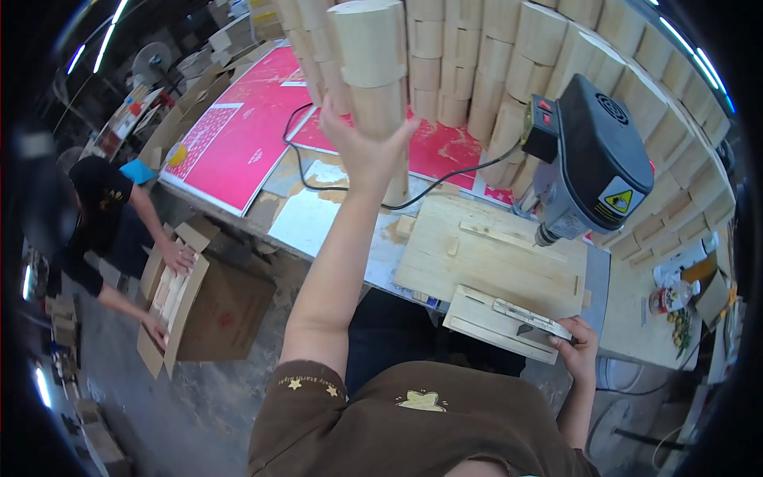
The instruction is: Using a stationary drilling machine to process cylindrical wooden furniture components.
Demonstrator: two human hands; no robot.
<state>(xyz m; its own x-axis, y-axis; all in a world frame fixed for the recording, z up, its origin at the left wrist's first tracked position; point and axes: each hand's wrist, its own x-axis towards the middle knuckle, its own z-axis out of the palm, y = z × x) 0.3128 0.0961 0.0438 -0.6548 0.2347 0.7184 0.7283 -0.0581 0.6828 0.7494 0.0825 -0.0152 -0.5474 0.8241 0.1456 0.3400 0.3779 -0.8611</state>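
Observation:
My left hand point(364, 149) is raised at the back of the bench, thumb and fingers wrapped round a pale wooden cylinder point(378, 105). Another wooden cylinder point(367, 41) sits directly on top of it, in a tall column. Low on the right, my right hand point(577, 347) grips the end of a narrow pale strip with a dark gap along it point(531, 316). This strip lies over a flat wooden panel point(485, 322) at the bench's front edge. Behind the panel is a broad wooden board point(485, 258) with small battens on it. My right fingertips are partly hidden.
A drill press head point(604, 163) overhangs the board's right side. Its black cable point(445, 179) crosses the bench. Stacked wooden cylinders point(501, 48) form a wall behind. Pink printed sheets point(238, 151) cover the left. A co-worker's hands point(176, 258) reach into a carton point(222, 306).

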